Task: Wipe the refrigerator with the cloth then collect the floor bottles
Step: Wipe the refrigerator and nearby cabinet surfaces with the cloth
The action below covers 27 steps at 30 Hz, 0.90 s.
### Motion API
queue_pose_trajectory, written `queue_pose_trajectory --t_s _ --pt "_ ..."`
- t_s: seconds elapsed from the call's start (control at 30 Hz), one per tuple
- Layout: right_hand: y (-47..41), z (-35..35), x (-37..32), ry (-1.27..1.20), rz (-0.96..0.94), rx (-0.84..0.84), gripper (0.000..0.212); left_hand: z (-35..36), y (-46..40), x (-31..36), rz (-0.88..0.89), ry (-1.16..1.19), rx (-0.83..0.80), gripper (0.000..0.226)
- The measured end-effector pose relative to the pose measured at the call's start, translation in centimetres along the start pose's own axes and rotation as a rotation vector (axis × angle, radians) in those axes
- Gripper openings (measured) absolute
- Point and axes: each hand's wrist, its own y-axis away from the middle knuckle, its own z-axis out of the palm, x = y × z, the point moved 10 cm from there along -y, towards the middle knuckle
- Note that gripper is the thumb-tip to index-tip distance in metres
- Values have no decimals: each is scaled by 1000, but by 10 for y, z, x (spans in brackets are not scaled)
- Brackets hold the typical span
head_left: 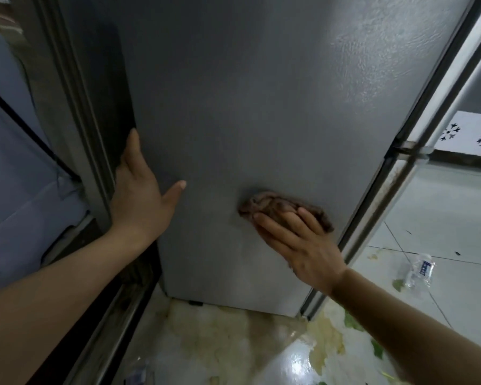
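Right now your right hand [303,245] presses the brown cloth [283,208] flat-fingered against the fridge [247,93] at centre frame — your left hand [139,195], fingers spread, braces its edge. A bottle [419,270] lies on the floor [442,212], lower right.

Two bare hands: left hand [139,195], right hand [303,243]. One crumpled brown cloth [278,207] under the right fingers, one tall grey metal refrigerator [247,93] beneath both palms. One clear plastic bottle [419,270] right of the right hand.

The glossy pale tiled floor [442,218] reflects overhead light and carries yellowish stains beside the dark metal sliding-door track [114,309]. Beyond the floor, a white panel with black snowflake cut-outs [467,134] stands at right.
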Motion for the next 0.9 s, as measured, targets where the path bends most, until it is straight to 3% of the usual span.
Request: queue_pose_trajectory --t_s 0.13,0.23,0.33,0.4,0.5,0.57,0.63,0.8,0.9 --pt "-20 -22 22 10 -58 43 49 5 8 -10 -18 -32 -124 83" --pt "-55 -50 74 -38 229 230 50 8 18 -23 -32 -50 -178 77" --pt "-68 -49 64 -164 378 323 48 9 21 -31 -35 5 -226 81" --pt "-65 -31 22 -159 241 261 44 9 21 -36 -32 28 -269 83" --pt "-51 2 -44 -118 -66 10 49 7 23 -40 -30 45 -311 86" --pt "-47 9 -56 -87 -140 -95 51 6 24 -41 -24 81 -333 87" --pt "-52 3 -46 -56 -160 -73 52 7 27 -45 -25 110 -360 90" --pt "-103 -40 30 -107 232 227 47 15 35 -63 -50 131 -442 90" --pt "-109 -31 2 -182 276 243 49 19 40 -69 -51 124 -484 92"
